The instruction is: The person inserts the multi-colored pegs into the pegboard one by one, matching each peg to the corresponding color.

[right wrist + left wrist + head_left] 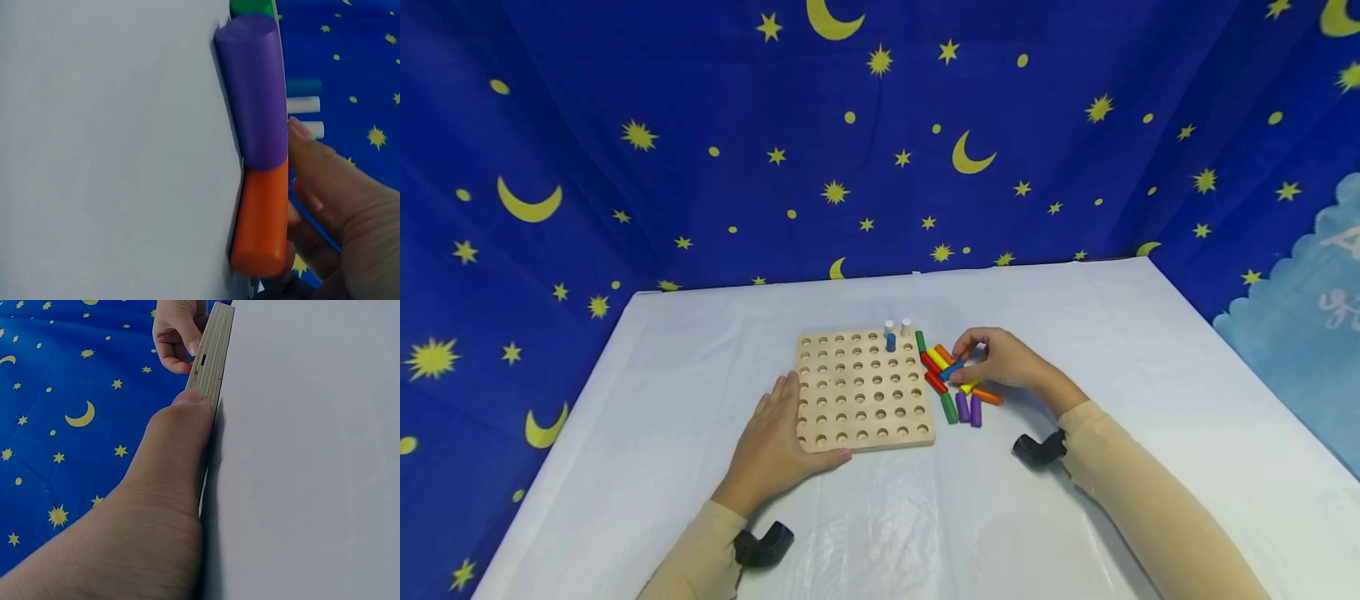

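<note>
A square wooden pegboard (pixel 887 445) with rows of round holes lies on the table. My left hand (pixel 771 454) rests at its near left corner, fingers along the left side and thumb (pixel 187 419) against the front edge. Two white pegs (pixel 906 328) and a blue peg (pixel 891 343) stand in the far right holes. My right hand (pixel 1006 360) is over the loose pegs, thumb and forefinger apart beside a lying blue peg (pixel 951 372). In the right wrist view, a purple peg (pixel 253 94) and an orange peg (pixel 259 219) lie in front of the fingers.
Loose red (pixel 936 382), yellow (pixel 937 359) and green pegs (pixel 949 408) lie along the board's right side. White cloth (pixel 715 333) covers the table. Behind it hangs a blue curtain (pixel 775 208) with moons and stars. Each wrist wears a black camera mount (pixel 763 546).
</note>
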`<state>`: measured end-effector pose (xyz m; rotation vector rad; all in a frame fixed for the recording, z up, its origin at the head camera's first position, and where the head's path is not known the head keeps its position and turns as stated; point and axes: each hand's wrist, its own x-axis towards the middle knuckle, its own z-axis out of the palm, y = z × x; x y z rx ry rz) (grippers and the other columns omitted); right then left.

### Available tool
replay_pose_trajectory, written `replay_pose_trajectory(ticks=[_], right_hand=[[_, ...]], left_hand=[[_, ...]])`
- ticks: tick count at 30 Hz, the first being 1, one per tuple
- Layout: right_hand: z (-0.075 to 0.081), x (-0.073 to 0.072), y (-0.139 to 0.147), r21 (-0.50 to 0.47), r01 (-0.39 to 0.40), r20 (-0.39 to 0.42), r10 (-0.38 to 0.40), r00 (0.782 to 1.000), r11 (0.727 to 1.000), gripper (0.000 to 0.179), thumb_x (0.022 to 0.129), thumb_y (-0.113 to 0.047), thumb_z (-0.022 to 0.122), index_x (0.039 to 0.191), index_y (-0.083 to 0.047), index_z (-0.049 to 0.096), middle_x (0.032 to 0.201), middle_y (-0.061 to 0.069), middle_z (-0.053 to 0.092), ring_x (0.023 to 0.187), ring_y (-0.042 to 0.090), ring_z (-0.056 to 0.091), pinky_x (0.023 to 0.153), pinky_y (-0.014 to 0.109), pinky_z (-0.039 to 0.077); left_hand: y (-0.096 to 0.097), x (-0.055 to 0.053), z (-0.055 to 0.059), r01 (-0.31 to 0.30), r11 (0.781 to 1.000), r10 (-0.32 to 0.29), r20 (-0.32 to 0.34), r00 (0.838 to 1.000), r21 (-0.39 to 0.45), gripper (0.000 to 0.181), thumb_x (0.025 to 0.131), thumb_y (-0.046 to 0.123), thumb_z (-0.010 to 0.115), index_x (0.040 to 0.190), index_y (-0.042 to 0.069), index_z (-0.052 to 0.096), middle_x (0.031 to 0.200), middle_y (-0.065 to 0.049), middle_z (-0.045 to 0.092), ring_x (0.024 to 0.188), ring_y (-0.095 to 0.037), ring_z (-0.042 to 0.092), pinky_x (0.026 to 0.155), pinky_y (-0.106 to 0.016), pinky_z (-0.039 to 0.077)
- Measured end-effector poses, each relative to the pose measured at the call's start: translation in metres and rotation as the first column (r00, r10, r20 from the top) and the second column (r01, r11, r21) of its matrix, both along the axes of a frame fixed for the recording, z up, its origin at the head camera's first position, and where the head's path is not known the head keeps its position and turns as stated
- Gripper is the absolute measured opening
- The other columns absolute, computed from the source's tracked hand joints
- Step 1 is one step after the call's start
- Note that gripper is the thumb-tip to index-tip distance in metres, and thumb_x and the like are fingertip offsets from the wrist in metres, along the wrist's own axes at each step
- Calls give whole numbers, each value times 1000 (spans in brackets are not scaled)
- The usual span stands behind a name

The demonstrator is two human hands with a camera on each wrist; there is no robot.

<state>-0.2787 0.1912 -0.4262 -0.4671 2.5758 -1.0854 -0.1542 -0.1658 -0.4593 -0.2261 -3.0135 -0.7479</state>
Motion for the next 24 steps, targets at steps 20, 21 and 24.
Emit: replay_pose_trajectory(ticks=[20,21,24], right_hand=[[5,-10,14,57,-20,48,17,999,998,28,79,-25,85,100,-15,69,89,3,61,84,23,52,76,32,43],[6,-11,15,62,-31,49,28,998,998,27,80,-25,85,100,-16,70,88,3,61,85,23,52,76,32,42],[7,-12,16,77,-59,51,55,997,995,22,81,-25,83,99,-17,73,88,2,63,87,23,52,79,32,43]], left_hand=[[0,-1,-3,-3,1000,3,7,1000,-2,148,57,91,65,158,-2,10,165,-20,16,154,-35,15,126,-51,16],[0,-1,-3,-3,1000,3,9,1000,-2,148,57,91,65,158,-2,10,165,-20,16,154,-35,15,126,-51,15],[0,0,-3,-6,1000,6,8,1000,-2,148,57,91,65,158,-2,10,165,-20,16,154,-35,15,126,-51,16]])
